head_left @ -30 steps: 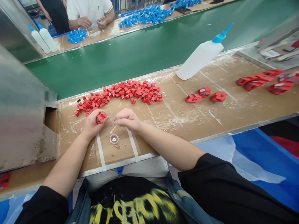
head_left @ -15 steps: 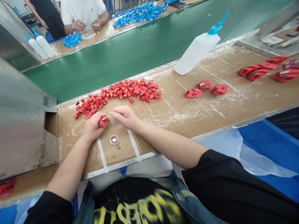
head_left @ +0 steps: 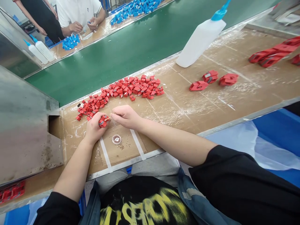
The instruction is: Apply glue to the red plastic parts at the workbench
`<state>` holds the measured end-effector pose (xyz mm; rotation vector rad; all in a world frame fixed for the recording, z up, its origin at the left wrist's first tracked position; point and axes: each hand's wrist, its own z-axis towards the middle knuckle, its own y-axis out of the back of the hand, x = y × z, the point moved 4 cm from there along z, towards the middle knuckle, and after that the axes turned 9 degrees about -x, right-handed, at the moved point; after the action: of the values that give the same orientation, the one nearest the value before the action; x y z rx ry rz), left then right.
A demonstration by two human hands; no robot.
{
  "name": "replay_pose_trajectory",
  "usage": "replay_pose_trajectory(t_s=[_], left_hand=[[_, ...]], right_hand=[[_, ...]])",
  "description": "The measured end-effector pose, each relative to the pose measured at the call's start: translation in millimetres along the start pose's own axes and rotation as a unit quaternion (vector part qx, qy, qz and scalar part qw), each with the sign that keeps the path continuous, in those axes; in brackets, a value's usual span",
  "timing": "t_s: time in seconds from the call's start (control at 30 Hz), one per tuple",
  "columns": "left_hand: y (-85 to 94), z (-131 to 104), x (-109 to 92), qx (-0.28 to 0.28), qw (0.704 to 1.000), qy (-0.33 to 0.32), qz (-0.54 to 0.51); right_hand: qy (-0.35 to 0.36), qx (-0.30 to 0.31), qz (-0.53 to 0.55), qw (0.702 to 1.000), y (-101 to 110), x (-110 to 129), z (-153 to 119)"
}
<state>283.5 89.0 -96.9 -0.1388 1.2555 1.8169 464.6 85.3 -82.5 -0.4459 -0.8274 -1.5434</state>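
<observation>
My left hand (head_left: 94, 127) is closed around a red plastic piece (head_left: 103, 121) with grey parts. My right hand (head_left: 124, 116) pinches a thin pale stick (head_left: 107, 119), whose tip meets the red piece. Behind both hands spreads a long heap of small red pieces (head_left: 131, 87). A small round dish (head_left: 116, 139) lies on a cardboard patch just in front of my hands.
A white bottle with a blue nozzle (head_left: 200, 42) stands by the green belt (head_left: 105, 48). Red assembled pieces (head_left: 228, 79) lie at the right. A metal housing (head_left: 28, 128) rises at the left. Across the belt, a person (head_left: 78, 18) handles blue pieces.
The view has shifted and turned slightly. Both hands keep their hold, and the stick has tilted a little at the red piece.
</observation>
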Motion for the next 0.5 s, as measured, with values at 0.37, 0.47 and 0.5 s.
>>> replay_pose_trajectory(t_s=[0.37,0.47,0.5], left_hand=[[-0.7,1.1,2.1,0.007,0.999,0.034,0.002],[0.8,0.8,11.8,-0.043,0.990,0.112,-0.069],[1.7,0.8,14.9,-0.065,0.983,0.138,-0.099]], right_hand=[[0.020,0.013,-0.006,1.000,-1.6,3.7,2.1],[0.010,0.009,0.011,1.000,7.3,4.2,6.2],[0.008,0.034,0.025,0.999,8.7,5.4,7.0]])
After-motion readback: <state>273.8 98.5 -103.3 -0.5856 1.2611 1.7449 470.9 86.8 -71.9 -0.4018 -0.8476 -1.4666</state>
